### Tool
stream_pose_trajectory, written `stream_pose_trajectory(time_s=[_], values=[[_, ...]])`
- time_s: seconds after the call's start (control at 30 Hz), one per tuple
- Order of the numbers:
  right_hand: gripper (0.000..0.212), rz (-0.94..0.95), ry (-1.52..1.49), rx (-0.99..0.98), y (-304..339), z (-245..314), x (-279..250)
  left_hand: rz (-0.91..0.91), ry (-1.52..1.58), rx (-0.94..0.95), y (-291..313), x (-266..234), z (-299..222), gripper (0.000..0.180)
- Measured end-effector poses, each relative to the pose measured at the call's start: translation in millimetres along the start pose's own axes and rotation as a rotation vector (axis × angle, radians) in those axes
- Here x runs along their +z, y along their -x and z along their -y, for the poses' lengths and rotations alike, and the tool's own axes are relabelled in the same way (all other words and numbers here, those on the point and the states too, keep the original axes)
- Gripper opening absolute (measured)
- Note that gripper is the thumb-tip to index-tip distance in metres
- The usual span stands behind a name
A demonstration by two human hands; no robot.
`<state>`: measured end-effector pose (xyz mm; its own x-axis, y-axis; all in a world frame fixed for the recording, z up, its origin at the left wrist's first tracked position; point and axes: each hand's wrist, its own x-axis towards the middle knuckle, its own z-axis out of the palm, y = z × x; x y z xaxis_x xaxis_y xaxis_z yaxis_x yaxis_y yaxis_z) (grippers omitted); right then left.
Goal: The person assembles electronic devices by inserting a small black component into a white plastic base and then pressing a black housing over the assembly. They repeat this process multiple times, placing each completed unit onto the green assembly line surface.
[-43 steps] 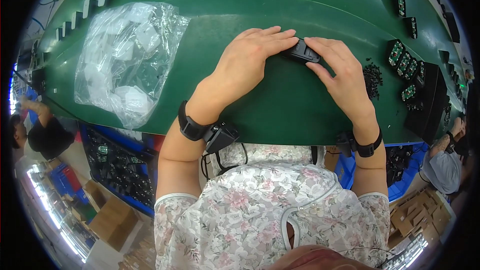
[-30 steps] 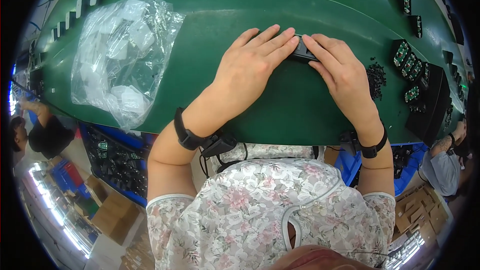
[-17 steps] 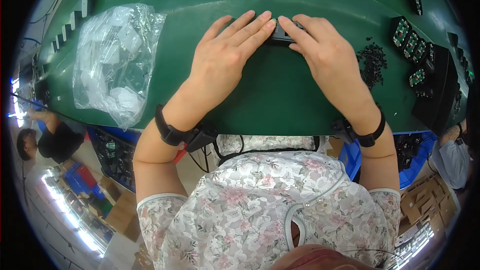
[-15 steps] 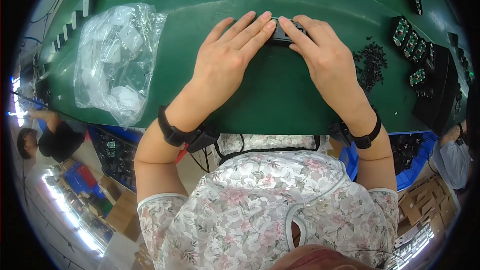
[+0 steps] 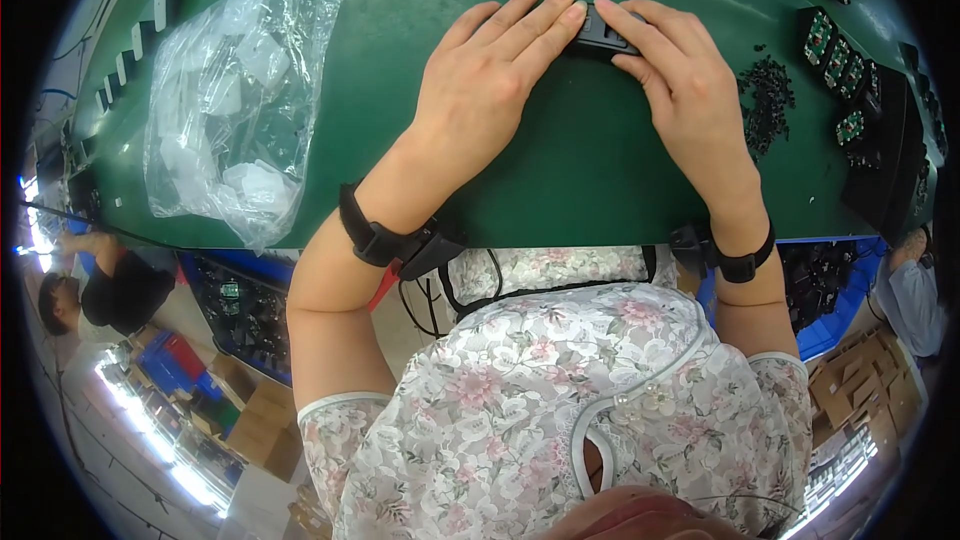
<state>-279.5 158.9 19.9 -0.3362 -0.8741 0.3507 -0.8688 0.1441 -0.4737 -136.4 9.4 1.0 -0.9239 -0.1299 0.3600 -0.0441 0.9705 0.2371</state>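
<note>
A small black plastic casing (image 5: 603, 37) lies at the far middle of the green table, between my two hands. My left hand (image 5: 487, 70) reaches over its left end, the long fingers stretched out and the fingertips pressed on it; the left thumb is hidden. My right hand (image 5: 685, 70) has the right end between its thumb and fingers, with the index finger bent over the top. The fingers cover part of the casing, so its details are hard to make out. Each wrist wears a black strap.
On the left lies a clear plastic bag (image 5: 235, 105) of white parts. To the right are a pile of small black pieces (image 5: 768, 100), black casings with green circuit boards (image 5: 833, 58) and a black box (image 5: 885, 155). Blue bins (image 5: 835, 315) of black parts stand below the table edge; other people are at both sides.
The view has shifted a little. Both hands appear slightly farther up and to the right, still on the casing. The right index finger still lies over the casing's top.
</note>
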Motion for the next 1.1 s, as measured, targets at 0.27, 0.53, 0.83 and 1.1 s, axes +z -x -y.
stream_pose_trajectory(time_s=[0.27, 0.53, 0.83, 1.1], values=[[0.052, -0.029, -0.022, -0.065, 4.2, -18.3, 6.7, -0.035, -0.027, 0.091, 0.6, 7.0, 7.6, 0.051], [0.038, 0.113, -0.277, 0.089, -25.5, -41.8, -20.0, -0.154, 0.03, 0.069, -36.3, 24.6, 0.0, 0.043], [0.021, -0.175, -0.106, 0.425, 16.5, -102.3, -69.5, 0.007, 1.307, -0.088, -140.4, 54.6, 103.7, 0.034], [0.012, 0.043, 0.05, 0.214, 19.1, -86.1, -47.2, 0.372, 0.885, -0.739, -173.2, 49.6, 146.7, 0.036]])
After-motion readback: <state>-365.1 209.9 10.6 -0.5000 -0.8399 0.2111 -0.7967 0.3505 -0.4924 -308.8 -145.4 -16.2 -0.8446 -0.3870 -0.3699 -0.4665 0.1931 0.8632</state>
